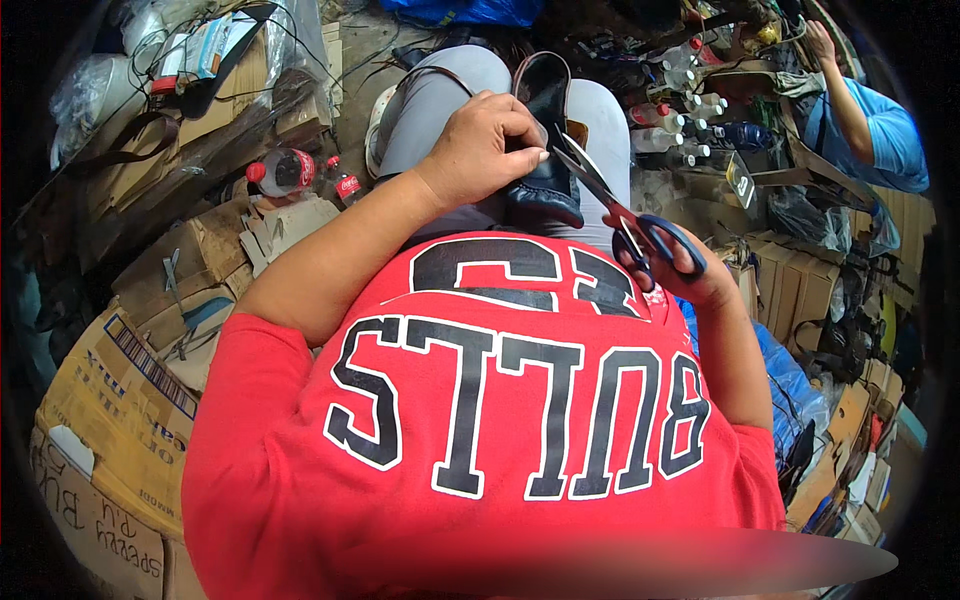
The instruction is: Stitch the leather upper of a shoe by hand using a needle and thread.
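Far left there's a scuffed cardboard carton, then a round-sided clear plastic bottle. The left hand is the nearer one, right over the left side of the black shoe; fingers curl toward the thumb, can't tell if they're pinching anything. Shoe's kinda glossy, leather-looking, mid-lap, long axis running from the near edge to the far edge. Metal scissors come in from its right, blades slightly apart, rounded dark handles gripped by the right hand.
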The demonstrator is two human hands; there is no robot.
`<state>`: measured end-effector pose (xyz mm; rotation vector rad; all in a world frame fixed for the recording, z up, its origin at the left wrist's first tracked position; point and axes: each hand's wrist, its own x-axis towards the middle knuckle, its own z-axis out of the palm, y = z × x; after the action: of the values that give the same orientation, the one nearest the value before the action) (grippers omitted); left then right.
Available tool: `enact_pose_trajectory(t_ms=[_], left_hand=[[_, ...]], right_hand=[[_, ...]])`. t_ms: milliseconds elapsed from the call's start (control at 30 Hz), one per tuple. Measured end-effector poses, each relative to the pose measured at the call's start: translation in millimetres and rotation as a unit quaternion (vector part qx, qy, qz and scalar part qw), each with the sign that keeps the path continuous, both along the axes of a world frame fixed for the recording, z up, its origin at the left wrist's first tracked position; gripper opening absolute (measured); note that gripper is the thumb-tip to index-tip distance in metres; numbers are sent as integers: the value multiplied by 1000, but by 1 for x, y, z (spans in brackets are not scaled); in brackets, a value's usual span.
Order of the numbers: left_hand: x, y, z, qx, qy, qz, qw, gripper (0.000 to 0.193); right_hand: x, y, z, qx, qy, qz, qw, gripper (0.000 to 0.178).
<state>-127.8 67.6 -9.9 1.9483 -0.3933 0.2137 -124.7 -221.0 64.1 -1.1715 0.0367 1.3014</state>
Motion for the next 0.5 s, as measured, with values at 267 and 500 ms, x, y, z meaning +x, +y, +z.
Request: enact_pose_trajectory(t_ms=[267,500], left_hand=[[-1,-1,0,-32,3,-7,999,8],[-4,-1,3,-9,-10,-29,999,7]], right_hand=[[0,6,-2,10,-8,4,1000,100],[-3,25,-14,3,-63,-61,996,82]])
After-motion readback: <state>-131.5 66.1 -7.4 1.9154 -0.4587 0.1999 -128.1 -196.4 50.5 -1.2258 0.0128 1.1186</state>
